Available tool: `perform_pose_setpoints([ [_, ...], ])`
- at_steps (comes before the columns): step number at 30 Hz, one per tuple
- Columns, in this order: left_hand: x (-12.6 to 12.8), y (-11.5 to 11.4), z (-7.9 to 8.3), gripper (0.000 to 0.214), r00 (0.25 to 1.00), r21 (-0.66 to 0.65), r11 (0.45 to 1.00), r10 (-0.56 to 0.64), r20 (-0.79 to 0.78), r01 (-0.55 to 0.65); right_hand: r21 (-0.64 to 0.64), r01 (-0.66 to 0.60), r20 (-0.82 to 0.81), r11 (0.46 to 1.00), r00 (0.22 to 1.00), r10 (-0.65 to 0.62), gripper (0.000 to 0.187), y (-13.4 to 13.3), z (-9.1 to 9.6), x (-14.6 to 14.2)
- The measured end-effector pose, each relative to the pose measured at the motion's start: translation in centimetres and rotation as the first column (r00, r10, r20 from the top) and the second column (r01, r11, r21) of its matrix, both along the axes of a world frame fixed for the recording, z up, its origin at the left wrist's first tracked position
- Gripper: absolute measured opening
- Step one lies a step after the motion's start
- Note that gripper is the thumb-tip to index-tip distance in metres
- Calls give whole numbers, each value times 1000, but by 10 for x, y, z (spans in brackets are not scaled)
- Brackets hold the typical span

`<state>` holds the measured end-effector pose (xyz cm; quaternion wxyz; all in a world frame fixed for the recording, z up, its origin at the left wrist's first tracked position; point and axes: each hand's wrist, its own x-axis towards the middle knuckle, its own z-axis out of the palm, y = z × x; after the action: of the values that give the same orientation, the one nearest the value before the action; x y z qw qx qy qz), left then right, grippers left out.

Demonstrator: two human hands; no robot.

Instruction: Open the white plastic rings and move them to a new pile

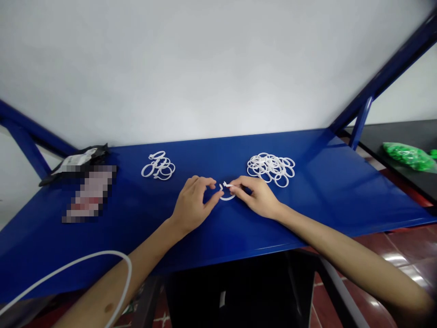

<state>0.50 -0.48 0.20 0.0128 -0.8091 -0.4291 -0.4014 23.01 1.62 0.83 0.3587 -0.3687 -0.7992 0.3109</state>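
Note:
A white plastic ring [227,198], with a gap at its top, is in front of me just above or on the blue table. My right hand [255,195] pinches one end of it between thumb and fingers. On the other side, my left hand [194,200] has its thumb and index finger apart, with the thumb tip close to the ring's free end; whether they touch I cannot tell. Beyond my right hand lies a pile of white rings [269,167]. A smaller group of white rings [159,166] lies beyond my left hand.
The blue table [211,155] meets a pale wall at the back. At left lie a black and white package [80,160] and a blurred flat item [90,195]. A white cable [85,255] loops over my left forearm. A bag of green pieces [408,156] sits on a dark surface at right.

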Motion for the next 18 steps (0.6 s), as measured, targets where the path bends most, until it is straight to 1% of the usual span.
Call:
perform_pose_setpoints([
  [2, -2, 1, 2, 12, 999, -128, 992, 16, 45, -10, 46, -22, 9, 999, 1000, 22, 21, -1, 1, 0],
  [4, -3, 1, 4, 13, 997, -235, 971, -24, 75, 41, 73, -45, 21, 996, 999, 43, 20, -2, 0, -1],
  [7, -2, 0, 5, 11, 989, -300, 949, -57, 138, 97, 85, -65, 18, 994, 998, 63, 19, -2, -3, 0],
  [10, 1, -1, 6, 9, 982, -327, 938, -56, 178, 113, 100, -82, -13, 992, 996, 83, 17, -3, -5, -1],
  [13, 4, -4, 6, 7, 981, -328, 936, -69, 184, 128, 135, -122, -8, 983, 992, 124, 16, -4, -4, -2],
  [15, 5, -5, 5, 7, 981, -300, 944, -89, 175, 139, 175, -143, 15, 974, 990, 142, 17, -4, -4, -2],
  [18, 6, -7, -2, 8, 977, -197, 966, -134, 165, 166, 258, -187, 88, 948, 982, 169, 19, -5, -5, -2],
])
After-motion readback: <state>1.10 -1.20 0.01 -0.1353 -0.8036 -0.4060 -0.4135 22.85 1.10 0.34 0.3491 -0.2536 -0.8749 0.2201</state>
